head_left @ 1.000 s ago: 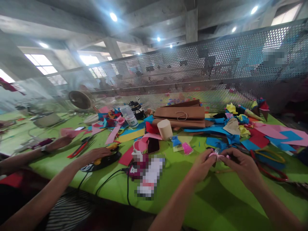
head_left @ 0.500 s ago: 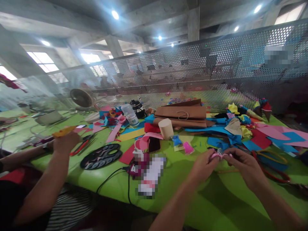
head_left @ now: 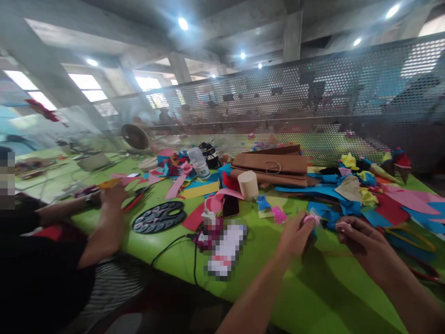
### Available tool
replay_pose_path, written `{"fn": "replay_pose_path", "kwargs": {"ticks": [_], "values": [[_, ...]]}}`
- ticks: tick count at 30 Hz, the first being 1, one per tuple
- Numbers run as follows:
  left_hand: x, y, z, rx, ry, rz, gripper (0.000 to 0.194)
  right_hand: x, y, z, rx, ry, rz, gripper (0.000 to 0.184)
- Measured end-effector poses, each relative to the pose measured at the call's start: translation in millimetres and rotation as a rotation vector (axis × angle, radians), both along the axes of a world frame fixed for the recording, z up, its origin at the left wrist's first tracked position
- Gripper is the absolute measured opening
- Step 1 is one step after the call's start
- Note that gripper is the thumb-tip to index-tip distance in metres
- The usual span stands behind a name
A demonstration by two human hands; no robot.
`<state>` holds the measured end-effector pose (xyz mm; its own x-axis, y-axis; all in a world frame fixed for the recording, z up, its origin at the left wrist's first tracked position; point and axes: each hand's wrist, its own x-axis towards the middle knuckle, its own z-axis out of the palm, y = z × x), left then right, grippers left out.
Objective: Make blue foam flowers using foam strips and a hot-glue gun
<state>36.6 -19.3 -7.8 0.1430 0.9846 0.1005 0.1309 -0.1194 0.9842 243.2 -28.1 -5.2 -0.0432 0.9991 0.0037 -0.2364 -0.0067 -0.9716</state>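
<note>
My left hand [head_left: 297, 234] is closed round a soft pink lump [head_left: 312, 218], which looks like modelling clay, with a bit of clear plastic film at its top. Apart from it, to the right, my right hand [head_left: 363, 239] pinches a small pink piece [head_left: 344, 226] of the same look between thumb and fingers. Both hands are above the green table [head_left: 333, 287]. Left of my left hand lie a small pink packet [head_left: 279, 214] and a small blue packet [head_left: 263, 202]. Blue cloth scraps [head_left: 321, 211] lie just behind the hands.
Beside my right hand are yellow-and-red-handled scissors [head_left: 412, 239]. A pale cylinder [head_left: 248, 185], brown folded sheets [head_left: 271, 168], a plastic cup [head_left: 199, 163], a phone [head_left: 225, 253], a black palette [head_left: 160, 217] and corded plugs [head_left: 209, 232] occupy the table. Left, a co-worker's hand [head_left: 114, 194] holds something yellow.
My hands were together at the pink material; now they are apart, each with pink in its fingers. The whole view has shifted, so things appear further right.
</note>
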Motion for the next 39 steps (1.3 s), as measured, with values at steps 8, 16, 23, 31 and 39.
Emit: {"fn": "replay_pose_path", "kwargs": {"ticks": [8, 16, 23, 31, 39], "values": [[-58, 27, 6.1, 0.286, 0.230, 0.622, 0.038, 12, 15, -13.3, -0.006, -0.088, -0.089, 0.035], [-99, 44, -0.3, 0.027, 0.770, 0.879, 0.053, 15, 17, -18.2, 0.029, -0.043, 0.003, 0.018], [-86, 43, -3.5, 0.141, 0.801, 0.883, 0.060, 8, 15, -11.7, 0.066, 0.017, 0.001, 0.025], [-11, 13, 1.1, 0.344, -0.035, 0.410, 0.033, -7, 2, -2.4, 0.121, -0.139, -0.073, 0.038], [40, -5, -21.0, -0.196, -0.557, -0.118, 0.063, -18, -2, -13.0, 0.679, -0.656, -0.261, 0.015]]}}
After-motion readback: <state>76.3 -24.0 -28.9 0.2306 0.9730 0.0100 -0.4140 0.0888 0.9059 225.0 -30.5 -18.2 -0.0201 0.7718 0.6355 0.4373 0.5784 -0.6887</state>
